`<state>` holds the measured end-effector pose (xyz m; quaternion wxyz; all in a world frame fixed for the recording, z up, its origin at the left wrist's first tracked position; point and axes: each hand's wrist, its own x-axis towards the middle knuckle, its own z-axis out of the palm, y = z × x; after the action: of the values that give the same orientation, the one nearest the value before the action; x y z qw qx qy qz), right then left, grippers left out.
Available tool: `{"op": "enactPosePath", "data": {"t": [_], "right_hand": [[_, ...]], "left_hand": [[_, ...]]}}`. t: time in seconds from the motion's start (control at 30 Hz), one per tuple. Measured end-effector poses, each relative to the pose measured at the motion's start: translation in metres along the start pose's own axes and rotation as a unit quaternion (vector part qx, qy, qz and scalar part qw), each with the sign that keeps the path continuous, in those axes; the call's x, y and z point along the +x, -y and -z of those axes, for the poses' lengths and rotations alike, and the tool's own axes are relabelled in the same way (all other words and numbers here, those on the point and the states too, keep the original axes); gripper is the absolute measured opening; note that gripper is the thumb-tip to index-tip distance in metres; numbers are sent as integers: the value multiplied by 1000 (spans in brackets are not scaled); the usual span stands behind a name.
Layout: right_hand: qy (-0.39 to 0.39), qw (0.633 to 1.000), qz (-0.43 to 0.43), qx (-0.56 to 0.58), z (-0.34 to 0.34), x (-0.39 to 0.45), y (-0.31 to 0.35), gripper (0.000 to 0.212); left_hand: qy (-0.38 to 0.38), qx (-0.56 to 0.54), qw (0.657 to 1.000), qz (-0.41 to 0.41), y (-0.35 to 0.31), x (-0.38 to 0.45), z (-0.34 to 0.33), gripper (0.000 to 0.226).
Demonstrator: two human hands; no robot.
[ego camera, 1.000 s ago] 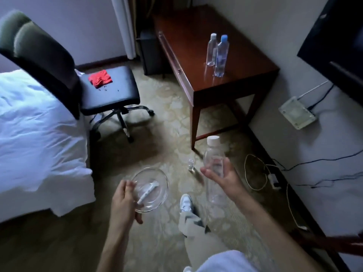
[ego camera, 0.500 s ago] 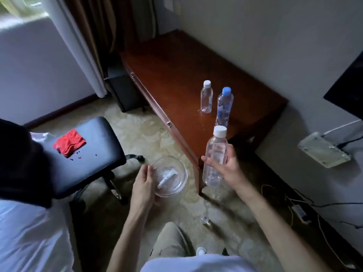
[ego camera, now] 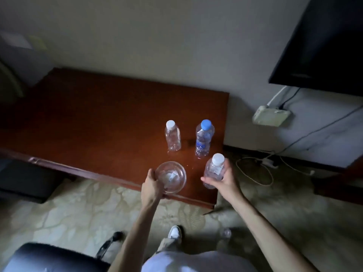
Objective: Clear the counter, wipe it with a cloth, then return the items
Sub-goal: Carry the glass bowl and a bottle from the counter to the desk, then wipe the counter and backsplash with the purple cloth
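A dim room with a pale wall fills the upper half of the frame, and a dark reddish wooden bench [ego camera: 102, 118] runs from the left edge to right of centre, its front edge slanting down toward the lower middle. Patterned beige carpet [ego camera: 82, 213] lies below it.

Near the right end of the bench stand two upright clear bottles, apart from each other: a white-capped bottle [ego camera: 172, 136] and, to its right, a blue-capped bottle [ego camera: 203, 138] with a blue label.

Just below them in the frame, the left hand [ego camera: 152, 187] grips the left rim of a clear glass bowl [ego camera: 172, 176] at the front edge of the bench; the fingers are clamped on the rim. Something small and white lies inside the bowl, too blurred to identify. Whether the bowl rests on the wood or is just above it cannot be told.

To the right, the right hand [ego camera: 224, 178] wraps a third clear bottle [ego camera: 213, 169] with a white cap, fingers closed round its body, at the bench's right front corner. The bottle tilts slightly.

A dark screen [ego camera: 322, 40] hangs in the upper right. Below it a pale box [ego camera: 271, 115] is on the wall with cables running off. A black chair seat [ego camera: 53, 258] shows at lower left, a shoe [ego camera: 174, 232] at lower centre.
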<state>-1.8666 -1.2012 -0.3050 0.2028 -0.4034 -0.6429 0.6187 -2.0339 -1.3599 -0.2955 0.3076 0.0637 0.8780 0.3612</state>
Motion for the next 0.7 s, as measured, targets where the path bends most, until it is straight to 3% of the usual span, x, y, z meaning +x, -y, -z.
{"op": "enactPosePath", "data": {"t": [0.1, 0.3, 0.7], "right_hand": [[-50, 999, -20, 3, -22, 2, 2, 74], [-89, 994, -44, -39, -50, 10, -13, 76], [-89, 990, -39, -100, -51, 14, -40, 70]], "left_hand": [[18, 88, 996, -19, -2, 32, 8, 27], [46, 132, 990, -17, -3, 72, -1, 34], [89, 66, 994, 23, 5, 98, -13, 48]]}}
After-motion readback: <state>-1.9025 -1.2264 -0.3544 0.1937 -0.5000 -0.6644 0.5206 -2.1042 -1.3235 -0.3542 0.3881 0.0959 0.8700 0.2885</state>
